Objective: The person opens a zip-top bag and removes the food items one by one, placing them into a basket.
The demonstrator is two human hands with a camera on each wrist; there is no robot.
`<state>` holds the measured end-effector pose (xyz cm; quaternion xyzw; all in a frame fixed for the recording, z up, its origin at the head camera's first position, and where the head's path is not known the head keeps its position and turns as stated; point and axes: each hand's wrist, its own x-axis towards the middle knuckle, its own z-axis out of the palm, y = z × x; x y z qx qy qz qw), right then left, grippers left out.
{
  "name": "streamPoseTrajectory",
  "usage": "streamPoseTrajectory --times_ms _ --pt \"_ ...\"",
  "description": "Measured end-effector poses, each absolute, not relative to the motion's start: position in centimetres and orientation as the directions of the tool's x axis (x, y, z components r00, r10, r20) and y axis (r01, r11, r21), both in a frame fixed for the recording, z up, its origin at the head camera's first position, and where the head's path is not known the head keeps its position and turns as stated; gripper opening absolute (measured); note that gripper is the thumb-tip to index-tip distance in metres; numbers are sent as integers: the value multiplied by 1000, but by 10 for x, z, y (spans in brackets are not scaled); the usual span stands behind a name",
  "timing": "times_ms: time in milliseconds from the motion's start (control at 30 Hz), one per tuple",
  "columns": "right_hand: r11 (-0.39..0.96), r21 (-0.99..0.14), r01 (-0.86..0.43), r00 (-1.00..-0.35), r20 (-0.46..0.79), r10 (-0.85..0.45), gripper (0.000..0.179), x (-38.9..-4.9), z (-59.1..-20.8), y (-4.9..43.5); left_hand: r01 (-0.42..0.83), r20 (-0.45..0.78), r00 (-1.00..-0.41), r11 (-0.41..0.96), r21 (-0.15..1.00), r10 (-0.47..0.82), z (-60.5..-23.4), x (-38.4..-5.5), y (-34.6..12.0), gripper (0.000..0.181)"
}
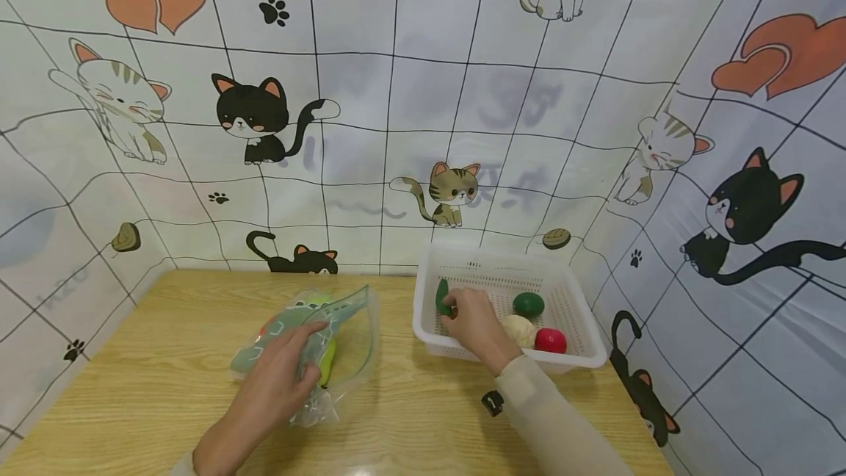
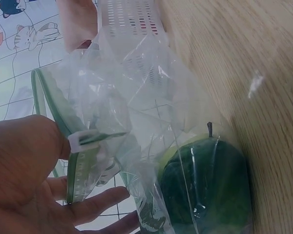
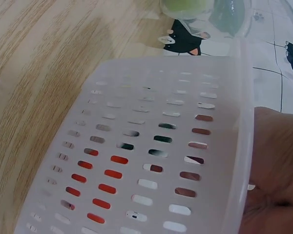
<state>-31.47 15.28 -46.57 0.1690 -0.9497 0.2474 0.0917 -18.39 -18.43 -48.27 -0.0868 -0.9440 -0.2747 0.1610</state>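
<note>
My left hand (image 1: 274, 369) lies over a clear zip bag (image 1: 360, 329) with a green printed panel. In the left wrist view its thumb and fingers pinch the bag's zip edge (image 2: 78, 170). Inside the bag are a green round fruit with a stem (image 2: 205, 180) and a yellow-green long piece (image 1: 327, 362). My right hand (image 1: 479, 325) reaches into a white basket (image 1: 588, 344), fingers curled at a green-and-orange vegetable (image 1: 442, 296), mostly hidden. The right wrist view shows the basket's slotted wall (image 3: 161, 107) in front of that hand.
Also in the basket are a dark green round piece (image 1: 529, 305), a cream one (image 1: 519, 330) and a red one (image 1: 550, 341). A small black device (image 1: 492, 402) is by the right wrist. A cat-print curtain (image 1: 357, 94) stands behind the wooden table (image 1: 410, 417).
</note>
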Motion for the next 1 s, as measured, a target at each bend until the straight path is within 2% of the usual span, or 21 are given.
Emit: streamPoseTrajectory --times_ms 333,700,867,1000 --pt "813 -450 -369 -924 270 -270 19 -310 -464 157 259 362 -929 830 494 75 -483 -184 -182 66" --pt "762 -496 -416 -897 363 -253 20 -295 -454 154 274 386 -919 833 480 80 -484 -184 -182 65" --pt "729 -488 -480 -849 467 -247 16 -282 -450 148 271 388 -919 835 478 76 -484 -183 -183 65" --pt "673 -435 -598 -750 601 -276 15 -271 -449 143 273 394 -916 835 477 74 -483 -183 -183 65"
